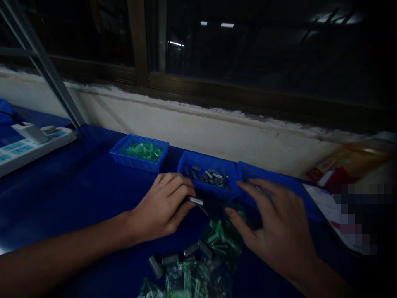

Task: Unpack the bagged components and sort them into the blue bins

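Observation:
My left hand (170, 203) is closed, pinching a small shiny metal piece (196, 201) between thumb and fingers, just in front of the middle blue bin. That bin (206, 155) holds several similar small metal pieces (217, 177). My right hand (279, 223) hovers with thumb and fingers apart, nothing visible between them, partly covering the right blue bin (279, 180). Below and between my hands lie clear bags with green strips (220, 240) inside. Several grey metal cylinders (170, 260) lie loose on the blue table, beside another clear bag (198, 281).
A blue bin (136, 162) with green plastic pieces (144, 151) stands at the back left. A white power strip (49, 142) with a plug lies far left, near a metal post (58, 82). White paper (328, 211) lies at right. A wall (173, 124) and window run behind.

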A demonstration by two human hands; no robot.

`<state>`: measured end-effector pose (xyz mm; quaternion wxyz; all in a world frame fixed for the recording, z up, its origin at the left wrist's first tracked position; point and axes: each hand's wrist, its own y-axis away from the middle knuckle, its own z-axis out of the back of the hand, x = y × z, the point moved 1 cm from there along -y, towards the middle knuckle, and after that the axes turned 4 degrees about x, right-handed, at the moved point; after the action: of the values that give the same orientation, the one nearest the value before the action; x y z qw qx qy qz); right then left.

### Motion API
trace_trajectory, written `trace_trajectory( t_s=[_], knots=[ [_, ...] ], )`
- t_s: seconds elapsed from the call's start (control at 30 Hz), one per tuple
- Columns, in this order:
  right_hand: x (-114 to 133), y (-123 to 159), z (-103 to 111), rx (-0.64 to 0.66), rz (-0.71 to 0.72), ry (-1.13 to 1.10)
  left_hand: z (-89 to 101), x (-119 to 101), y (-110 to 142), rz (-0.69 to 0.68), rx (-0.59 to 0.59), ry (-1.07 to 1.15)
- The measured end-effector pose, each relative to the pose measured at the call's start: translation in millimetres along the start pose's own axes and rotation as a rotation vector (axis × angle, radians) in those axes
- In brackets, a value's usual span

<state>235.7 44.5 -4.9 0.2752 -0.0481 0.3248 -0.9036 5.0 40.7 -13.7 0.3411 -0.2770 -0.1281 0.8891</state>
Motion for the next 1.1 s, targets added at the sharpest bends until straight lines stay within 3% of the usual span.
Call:
trace_trajectory(
  t_s=[0.13,0.27,0.5,0.63,0.77,0.93,1.1],
  knots=[
    [-18.8,1.3,-12.8,0.154,-0.088,0.062,19.9,33.1,0.8,0.184,-0.129,-0.228],
    [-15.3,-3.5,-35.5,0.166,-0.109,0.04,32.9,64.0,4.6,0.361,-0.107,-0.213],
    [20.3,-31.9,-48.6,0.21,-0.077,-0.03,45.2,79.6,6.4,0.39,-0.15,-0.218],
    [27.7,-39.9,-50.7,0.189,-0.086,-0.038,53.5,87.5,19.3,0.421,-0.161,-0.288],
    [25.9,-40.9,-51.1,0.193,-0.051,-0.032,57.5,74.9,25.6,0.381,-0.215,-0.339],
    [36.2,-42.2,-32.3,0.154,-0.043,0.081,47.7,35.2,11.4,0.151,-0.156,-0.004],
    [63.9,-33.6,-12.7,0.029,0.152,-0.217,21.7,10.6,5.7,0.246,-0.105,0.37]
  ],
)
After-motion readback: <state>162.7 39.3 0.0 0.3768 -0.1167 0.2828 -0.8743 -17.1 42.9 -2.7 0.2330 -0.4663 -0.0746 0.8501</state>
